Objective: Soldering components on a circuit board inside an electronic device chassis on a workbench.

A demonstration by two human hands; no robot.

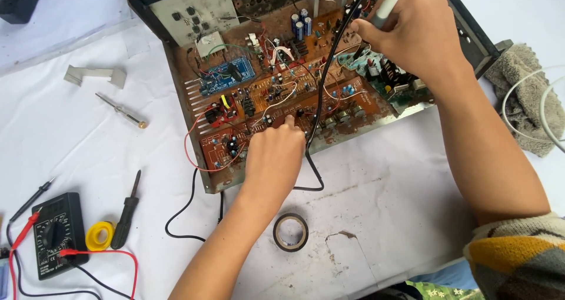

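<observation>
An open metal chassis (200,158) holds a brown circuit board (276,94) crowded with small parts and wires. A pale-handled soldering iron (385,5) stands tilted above the board's far right corner, its black cord (321,94) trailing across the board.

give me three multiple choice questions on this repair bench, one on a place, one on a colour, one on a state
1. Where is the black tape roll?
A. on the circuit board
B. on the white cloth near the left forearm
C. on the meter

2. What colour is the small roll beside the meter?
A. yellow
B. blue
C. green

3. What is the right hand doing?
A. lying flat and empty
B. gripping a pale-handled tool
C. holding the screwdriver

Answers: 1 B, it lies on the cloth below the board. 2 A, the small roll is yellow. 3 B, its fingers wrap the tool over the circuit board.
</observation>
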